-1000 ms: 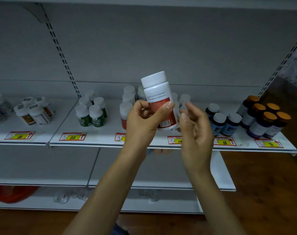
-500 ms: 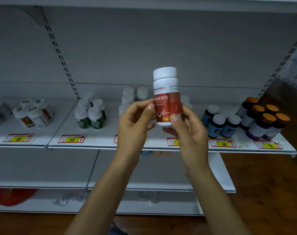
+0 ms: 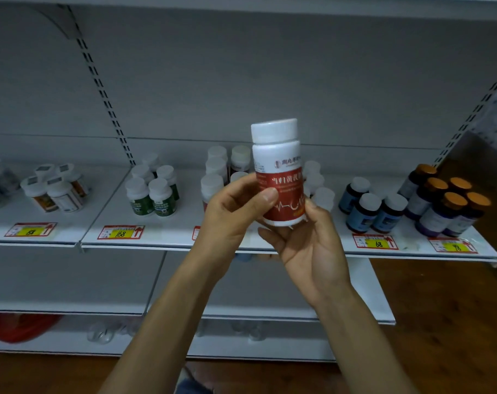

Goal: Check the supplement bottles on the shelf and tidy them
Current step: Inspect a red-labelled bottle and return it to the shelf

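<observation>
A white bottle with a red label (image 3: 280, 169) is held upright in front of the shelf (image 3: 185, 243), its label facing me. My left hand (image 3: 233, 214) grips its left side, thumb across the label. My right hand (image 3: 307, 240) cups it from below and on the right, fingers curled round its base. Behind it, more white-capped red-label bottles (image 3: 216, 177) stand in a group on the shelf, partly hidden by my hands.
Green-label bottles (image 3: 153, 194) stand left of centre, orange-label bottles (image 3: 54, 191) further left. Blue bottles (image 3: 372, 206) and orange-capped purple bottles (image 3: 446, 206) stand on the right. Yellow price tags (image 3: 119, 233) line the shelf edge. A lower shelf (image 3: 71, 308) and wooden floor (image 3: 446, 308) lie below.
The bottle was turned from its back text to its red front label. My right hand, free a second ago, now holds the bottle's base and right side; the left thumb has moved onto the label.
</observation>
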Available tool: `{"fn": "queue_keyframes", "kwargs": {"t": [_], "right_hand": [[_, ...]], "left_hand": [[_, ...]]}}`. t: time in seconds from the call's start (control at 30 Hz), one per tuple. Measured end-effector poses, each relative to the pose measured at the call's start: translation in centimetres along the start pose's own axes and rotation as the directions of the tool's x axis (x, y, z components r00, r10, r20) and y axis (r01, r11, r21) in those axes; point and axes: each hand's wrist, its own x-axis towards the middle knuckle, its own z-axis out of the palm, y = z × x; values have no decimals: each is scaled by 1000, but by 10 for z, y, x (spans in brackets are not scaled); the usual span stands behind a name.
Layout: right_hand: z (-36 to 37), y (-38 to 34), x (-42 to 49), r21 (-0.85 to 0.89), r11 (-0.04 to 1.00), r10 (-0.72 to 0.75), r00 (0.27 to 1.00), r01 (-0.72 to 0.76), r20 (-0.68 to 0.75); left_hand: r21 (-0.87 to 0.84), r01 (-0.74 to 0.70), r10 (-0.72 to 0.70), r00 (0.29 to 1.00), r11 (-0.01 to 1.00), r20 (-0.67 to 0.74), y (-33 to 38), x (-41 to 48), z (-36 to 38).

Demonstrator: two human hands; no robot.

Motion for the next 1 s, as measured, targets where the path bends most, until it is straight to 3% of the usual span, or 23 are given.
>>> {"fn": "queue_keyframes", "kwargs": {"t": [0.1, 0.2, 0.33, 0.47, 0.6, 0.8, 0.9, 1.0], "right_hand": [[-2, -1, 6, -196, 980, -56, 992, 33, -109], [-3, -5, 15, -503, 857, -221, 961, 112, -163], [9, -20, 27, -632, 704, -425, 905, 325, -8], [29, -30, 47, -679, 601, -436, 885, 421, 163], [44, -36, 75, -776, 537, -373, 918, 332, 135], [58, -36, 113, -850, 513, -164, 985, 124, 44], [63, -34, 132, -866, 482, -251, 968, 132, 8], [59, -28, 152, -947, 265, -401, 914, 183, 65]], "left_hand": [[40, -118, 119, 993, 992, -26, 6, 2, 0], [118, -197, 209, 972, 973, -108, 10, 7, -4], [206, -207, 241, 958, 956, -155, 6, 10, -18], [224, -192, 228, 963, 955, -146, 3, 15, -30], [171, -127, 143, 986, 977, -83, 7, 23, -46], [179, -23, 36, 997, 984, -68, 10, 48, -67], [386, -94, 125, 991, 918, -55, -3, 63, -84], [691, -100, 201, 977, 716, -67, -27, 77, -111]]}}
